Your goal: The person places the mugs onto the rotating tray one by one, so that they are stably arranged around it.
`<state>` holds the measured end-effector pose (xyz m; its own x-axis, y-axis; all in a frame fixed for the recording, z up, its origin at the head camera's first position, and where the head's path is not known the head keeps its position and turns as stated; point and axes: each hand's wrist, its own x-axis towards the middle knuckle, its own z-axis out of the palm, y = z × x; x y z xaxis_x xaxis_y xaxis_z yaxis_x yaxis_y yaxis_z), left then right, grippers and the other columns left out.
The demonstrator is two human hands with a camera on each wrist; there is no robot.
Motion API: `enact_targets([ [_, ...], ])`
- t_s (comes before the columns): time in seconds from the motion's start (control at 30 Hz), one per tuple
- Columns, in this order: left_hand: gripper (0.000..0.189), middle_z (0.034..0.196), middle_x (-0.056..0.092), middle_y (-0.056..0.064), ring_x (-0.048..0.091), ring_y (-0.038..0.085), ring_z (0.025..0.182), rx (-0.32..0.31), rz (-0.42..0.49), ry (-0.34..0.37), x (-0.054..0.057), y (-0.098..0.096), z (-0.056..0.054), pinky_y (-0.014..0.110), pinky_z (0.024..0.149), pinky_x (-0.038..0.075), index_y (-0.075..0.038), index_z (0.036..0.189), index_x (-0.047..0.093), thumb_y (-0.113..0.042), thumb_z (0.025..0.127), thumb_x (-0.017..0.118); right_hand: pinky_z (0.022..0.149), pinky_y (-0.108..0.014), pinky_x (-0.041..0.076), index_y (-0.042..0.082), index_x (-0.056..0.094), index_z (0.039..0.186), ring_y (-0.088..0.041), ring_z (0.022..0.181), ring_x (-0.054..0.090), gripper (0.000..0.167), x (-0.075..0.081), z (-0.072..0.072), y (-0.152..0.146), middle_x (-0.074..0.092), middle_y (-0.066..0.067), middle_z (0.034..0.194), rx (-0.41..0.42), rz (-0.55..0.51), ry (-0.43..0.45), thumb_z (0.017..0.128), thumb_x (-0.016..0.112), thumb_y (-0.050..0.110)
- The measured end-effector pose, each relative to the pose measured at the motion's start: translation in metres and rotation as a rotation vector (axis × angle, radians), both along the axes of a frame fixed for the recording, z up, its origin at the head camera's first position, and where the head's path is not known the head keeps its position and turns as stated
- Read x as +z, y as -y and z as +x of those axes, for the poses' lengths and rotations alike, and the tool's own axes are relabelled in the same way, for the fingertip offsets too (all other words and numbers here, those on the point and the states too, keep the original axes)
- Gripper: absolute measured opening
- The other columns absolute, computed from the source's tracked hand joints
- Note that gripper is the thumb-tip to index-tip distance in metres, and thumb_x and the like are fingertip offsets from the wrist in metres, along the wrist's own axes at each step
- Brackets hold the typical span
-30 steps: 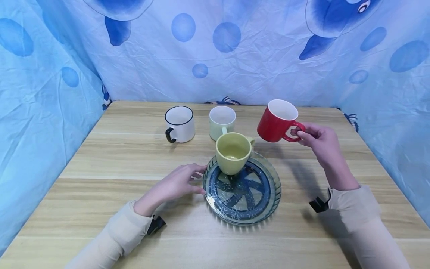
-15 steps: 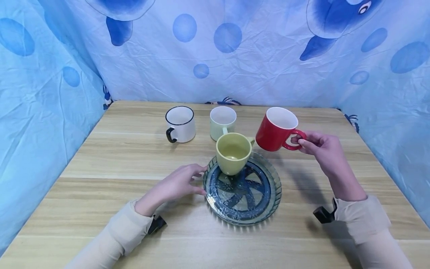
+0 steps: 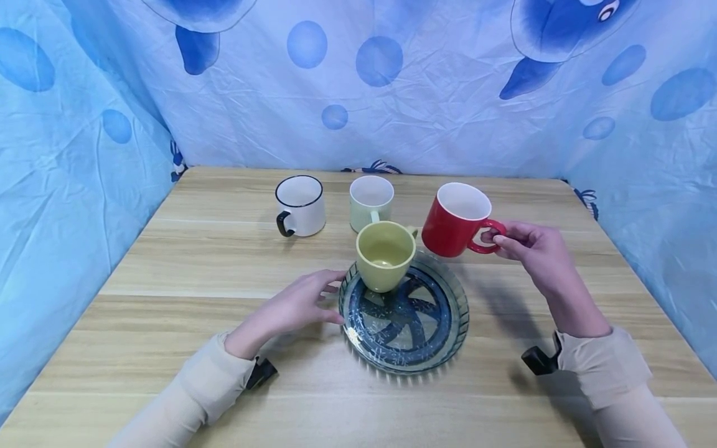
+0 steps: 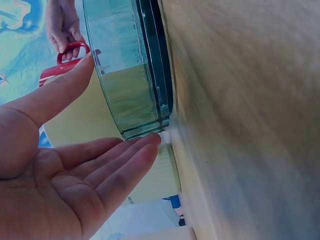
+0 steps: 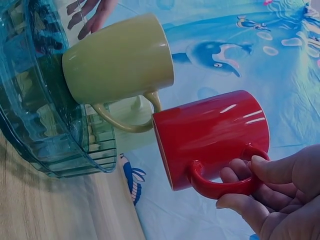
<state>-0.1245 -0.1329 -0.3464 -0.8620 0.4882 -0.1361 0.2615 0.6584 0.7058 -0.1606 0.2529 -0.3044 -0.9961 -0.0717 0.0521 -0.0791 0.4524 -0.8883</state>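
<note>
My right hand [image 3: 532, 264] pinches the handle of a red mug [image 3: 455, 225], white inside, held raised and slightly tilted at the far right of a glass plate [image 3: 406, 358]. A yellow-green mug [image 3: 383, 264] stands on the far part of that plate, its handle towards the red mug. In the right wrist view the red mug's base [image 5: 170, 155] lies against or very near that handle; which, I cannot tell. My left hand [image 3: 291, 306] reaches to the plate's left side, fingers extended and thumb apart. In the left wrist view its fingertips [image 4: 150, 145] lie at the plate's rim.
A white mug [image 3: 302, 211] with a black rim and handle stands at the back left of the wooden table [image 3: 168, 280]. Beside it is a pale green mug [image 3: 370, 199], partly behind the yellow-green one. A blue curtain [image 3: 358, 124] closes the back and sides.
The red mug has come down and leftwards in my right hand, closer to the yellow-green mug. That mug has shifted slightly left on the plate. My left hand has hardly moved.
</note>
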Motion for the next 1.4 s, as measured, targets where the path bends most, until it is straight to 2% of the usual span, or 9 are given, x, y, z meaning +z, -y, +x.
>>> enact_targets([
  [0.13,0.081,0.144,0.05,0.016,0.058,0.033,0.122,-0.008,-0.021,-0.014,0.0,0.0,0.0,0.051,0.108,0.045,-0.001,0.142,0.043,-0.021,0.074,0.082,0.075,-0.01,0.056,-0.012,0.055,0.126,0.006,0.085,0.067,0.043,-0.001,-0.001,0.0,0.069,0.028,0.087,0.037,0.004,-0.01,0.096,0.06,0.018],
  [0.4,0.067,0.134,0.059,0.019,0.061,0.033,0.119,-0.033,-0.094,-0.046,0.006,0.001,-0.002,0.049,0.105,0.048,0.002,0.132,0.054,-0.023,0.075,0.081,0.074,-0.012,0.058,-0.013,0.057,0.121,0.001,0.085,0.069,0.037,-0.004,-0.001,-0.002,0.071,0.023,0.089,0.105,0.001,-0.007,0.095,0.06,0.014],
  [0.6,0.054,0.123,0.066,0.018,0.065,0.03,0.111,-0.038,-0.068,-0.02,0.009,0.003,-0.004,0.045,0.101,0.052,0.002,0.124,0.061,-0.021,0.078,0.079,0.076,-0.013,0.058,-0.012,0.059,0.119,0.0,0.085,0.069,0.037,-0.005,-0.001,-0.002,0.071,0.021,0.09,0.137,0.011,0.024,0.095,0.061,0.016],
  [0.83,0.072,0.108,0.071,0.012,0.068,0.025,0.101,-0.02,-0.05,0.015,0.008,0.003,-0.005,0.041,0.095,0.056,0.004,0.138,0.047,-0.019,0.077,0.08,0.077,-0.014,0.058,-0.011,0.06,0.121,-0.001,0.086,0.069,0.038,-0.007,0.0,0.004,0.071,0.021,0.091,0.167,0.024,0.039,0.095,0.062,0.017],
  [1.0,0.074,0.102,0.071,0.008,0.069,0.022,0.098,-0.023,-0.063,0.02,0.007,0.003,-0.005,0.039,0.093,0.057,0.004,0.139,0.046,-0.018,0.077,0.08,0.077,-0.013,0.057,-0.011,0.062,0.118,-0.001,0.085,0.068,0.036,-0.009,-0.001,0.01,0.072,0.021,0.089,0.194,0.039,0.04,0.094,0.063,0.016],
  [1.17,0.074,0.102,0.071,0.009,0.069,0.022,0.097,-0.031,-0.058,0.027,0.007,0.003,-0.005,0.038,0.093,0.057,0.005,0.139,0.045,-0.017,0.077,0.08,0.077,-0.013,0.058,-0.013,0.062,0.116,-0.002,0.083,0.069,0.034,-0.012,-0.001,0.013,0.072,0.021,0.088,0.225,0.019,0.036,0.094,0.062,0.012],
  [1.4,0.076,0.118,0.068,0.018,0.068,0.027,0.106,-0.04,-0.033,0.053,0.006,0.003,-0.005,0.041,0.097,0.055,0.006,0.141,0.042,-0.016,0.078,0.079,0.077,-0.014,0.058,-0.014,0.061,0.116,-0.003,0.084,0.07,0.034,-0.016,-0.003,0.013,0.072,0.019,0.088,0.258,0.01,0.039,0.094,0.063,0.011],
])
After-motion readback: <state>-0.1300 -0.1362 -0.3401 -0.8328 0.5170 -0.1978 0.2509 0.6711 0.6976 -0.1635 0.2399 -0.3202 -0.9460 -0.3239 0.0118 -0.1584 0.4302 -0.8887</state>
